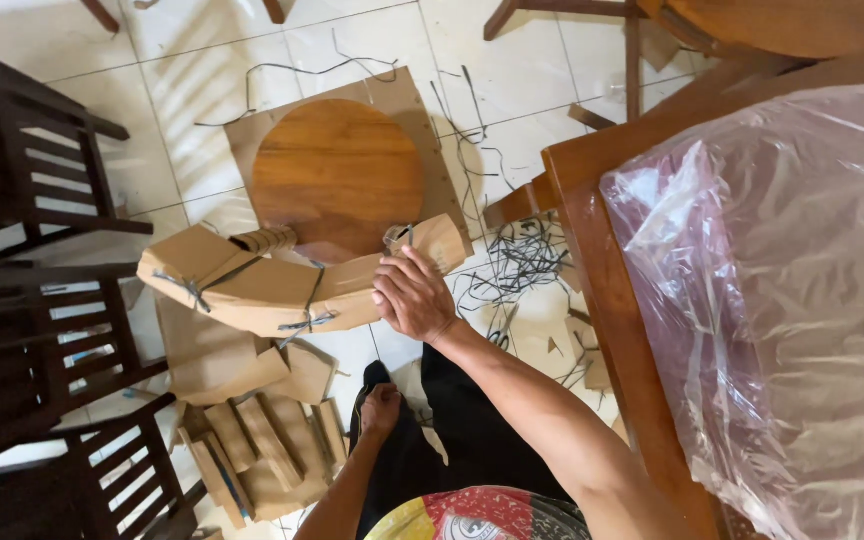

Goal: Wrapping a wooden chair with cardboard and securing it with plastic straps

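Observation:
My right hand rests on the right end of a curved piece wrapped in brown cardboard and tied with dark straps; its fingers grip the wrapping near a strap knot. Behind it stands a round wooden seat on a flat cardboard sheet. My left hand hangs low by my leg in dark trousers, fingers curled, with nothing visibly in it.
Dark wooden chairs line the left side. A wooden piece covered in clear plastic fills the right. Cut dark straps litter the white tile floor. Folded cardboard scraps lie near my feet.

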